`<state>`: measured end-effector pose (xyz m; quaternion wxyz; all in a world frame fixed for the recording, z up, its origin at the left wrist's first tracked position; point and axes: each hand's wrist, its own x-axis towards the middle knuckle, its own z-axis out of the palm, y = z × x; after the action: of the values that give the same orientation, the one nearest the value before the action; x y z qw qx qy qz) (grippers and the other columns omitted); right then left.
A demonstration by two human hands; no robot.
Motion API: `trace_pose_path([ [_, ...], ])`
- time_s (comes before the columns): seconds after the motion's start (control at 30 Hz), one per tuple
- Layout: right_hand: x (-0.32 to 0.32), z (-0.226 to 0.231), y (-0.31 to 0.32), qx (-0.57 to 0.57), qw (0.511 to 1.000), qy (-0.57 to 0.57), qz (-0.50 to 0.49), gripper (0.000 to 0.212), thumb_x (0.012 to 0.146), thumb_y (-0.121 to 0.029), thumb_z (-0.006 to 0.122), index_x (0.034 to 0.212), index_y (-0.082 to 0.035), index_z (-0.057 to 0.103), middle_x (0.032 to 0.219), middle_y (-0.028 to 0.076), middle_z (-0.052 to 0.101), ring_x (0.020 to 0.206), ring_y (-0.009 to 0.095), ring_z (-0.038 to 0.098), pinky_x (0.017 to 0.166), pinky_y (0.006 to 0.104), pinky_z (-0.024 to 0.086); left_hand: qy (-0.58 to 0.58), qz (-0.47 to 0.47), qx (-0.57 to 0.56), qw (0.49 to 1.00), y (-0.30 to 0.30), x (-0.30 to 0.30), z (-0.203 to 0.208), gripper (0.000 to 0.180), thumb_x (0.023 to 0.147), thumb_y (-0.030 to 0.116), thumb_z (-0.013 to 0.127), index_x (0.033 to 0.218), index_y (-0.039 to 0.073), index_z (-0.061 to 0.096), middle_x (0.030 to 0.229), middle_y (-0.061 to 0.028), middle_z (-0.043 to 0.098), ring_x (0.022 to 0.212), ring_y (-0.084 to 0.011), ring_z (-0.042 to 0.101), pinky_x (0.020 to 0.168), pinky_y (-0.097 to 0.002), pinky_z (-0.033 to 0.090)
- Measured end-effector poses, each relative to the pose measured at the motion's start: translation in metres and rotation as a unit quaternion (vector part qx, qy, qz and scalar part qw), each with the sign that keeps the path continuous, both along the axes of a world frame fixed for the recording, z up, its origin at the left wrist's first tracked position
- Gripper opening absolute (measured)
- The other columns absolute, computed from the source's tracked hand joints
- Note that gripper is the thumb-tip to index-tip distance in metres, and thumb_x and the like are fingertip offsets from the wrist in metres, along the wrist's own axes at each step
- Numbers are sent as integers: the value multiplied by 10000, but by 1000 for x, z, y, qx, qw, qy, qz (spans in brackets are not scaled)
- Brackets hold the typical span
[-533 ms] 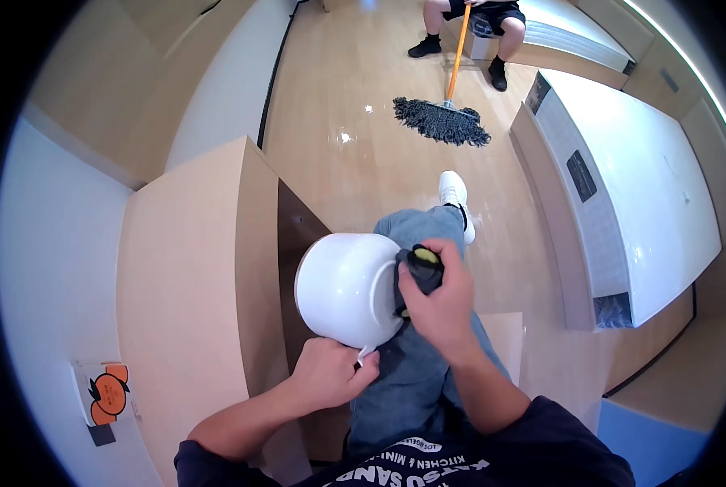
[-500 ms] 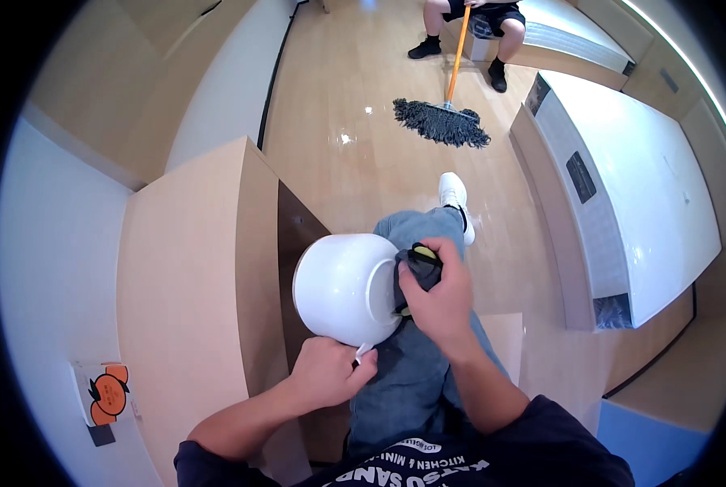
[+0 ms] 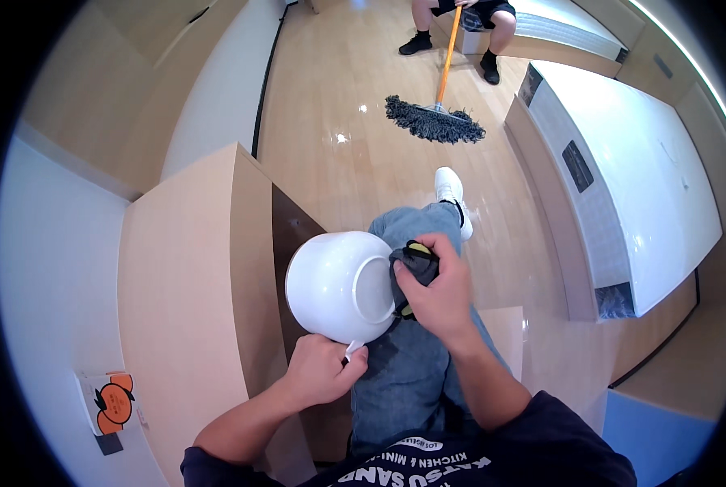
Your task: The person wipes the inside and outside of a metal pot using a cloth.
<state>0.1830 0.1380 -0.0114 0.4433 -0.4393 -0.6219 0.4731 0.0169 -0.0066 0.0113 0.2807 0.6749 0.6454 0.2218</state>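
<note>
A glossy white round pot [image 3: 326, 284] lies tipped on its side above my lap, its ringed base turned to the right. My left hand [image 3: 324, 369] is closed around the small white handle [image 3: 353, 349] at the pot's near side. In my right hand [image 3: 442, 284] a bunched dark grey cloth [image 3: 412, 272] with black and yellow-green edges is pinched against the edge of the base. The pot's mouth faces left and its inside is hidden.
To my left stands a light wooden cabinet [image 3: 176, 276]. A person [image 3: 497, 32] sits ahead, holding an orange-handled mop [image 3: 436, 122] on the wood floor. A plastic-wrapped white mattress [image 3: 623, 178] lies on a base at the right. An orange-patterned box [image 3: 107, 403] is at far left.
The pot has turned slightly, so more of its base shows. Both hands keep their hold. The whole view has shifted a little.
</note>
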Motion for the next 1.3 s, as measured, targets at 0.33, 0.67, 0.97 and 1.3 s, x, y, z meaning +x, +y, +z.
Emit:
trace_pose_path([
  [0.33, -8, 3, -13, 28, 999, 13, 14, 304, 828, -28, 760, 1096, 6, 620, 965, 179, 703, 882, 302, 716, 816, 361, 557, 18, 4, 4, 1000, -1, 2, 0, 296, 903, 276, 635, 716, 57, 707, 648, -166, 655, 621, -385, 666, 586, -477, 540],
  [0.67, -6, 4, -16, 86, 996, 21, -15, 284, 850, -71, 798, 1067, -26, 621, 900, 109, 691, 846, 173, 671, 784, 321, 541, 52, -22, -2, 998, -3, 1, 4, 298, 915, 288, 629, 723, 67, 685, 704, -181, 665, 679, -412, 670, 624, -481, 543],
  [0.97, -12, 3, -15, 125, 990, 37, -55, 289, 858, -70, 785, 1094, -24, 624, 955, 124, 684, 891, 228, 686, 822, 344, 543, 58, -31, 14, 998, -2, -5, 7, 344, 926, 353, 619, 756, 72, 723, 694, -150, 684, 678, -391, 686, 614, -483, 558],
  [1.3, -9, -11, -10, 82, 996, 27, -24, 293, 874, -68, 785, 1097, -17, 603, 946, 102, 680, 889, 177, 662, 814, 317, 532, 29, -13, -7, 999, -2, -6, 5, 353, 938, 316, 623, 702, 64, 698, 647, -170, 649, 657, -405, 670, 619, -458, 549],
])
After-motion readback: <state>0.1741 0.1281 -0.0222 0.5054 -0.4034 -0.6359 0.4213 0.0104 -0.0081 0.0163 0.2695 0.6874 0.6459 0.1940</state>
